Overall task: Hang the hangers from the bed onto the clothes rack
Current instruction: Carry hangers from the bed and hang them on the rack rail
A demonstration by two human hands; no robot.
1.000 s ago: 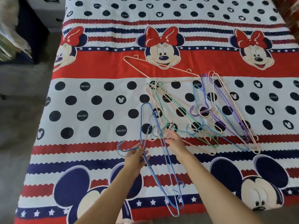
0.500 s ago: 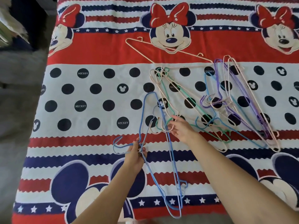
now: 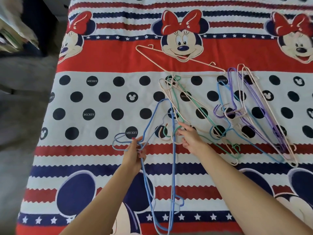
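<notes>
Thin wire hangers lie scattered on the bed (image 3: pixel 105 102), which has a red, white and navy cartoon-mouse cover. My left hand (image 3: pixel 134 153) grips the necks of a few blue hangers (image 3: pixel 172 167) whose frames trail toward me. My right hand (image 3: pixel 190 139) reaches into a tangle of pink and green hangers (image 3: pixel 184 106), fingers curling round their hooks. Further right lies a heap of purple, pink and light blue hangers (image 3: pixel 264 116). A single pink hanger (image 3: pixel 177 60) lies at the back. No clothes rack is in view.
Grey floor (image 3: pixel 18 150) runs along the bed's left edge. At the far left stands dark furniture (image 3: pixel 39 24) with some pale cluttered items (image 3: pixel 11 31) beside it.
The view has shifted closer over the bed. My right hand has moved a little deeper into the pink and green hooks. My left hand keeps its hold on the blue hangers.
</notes>
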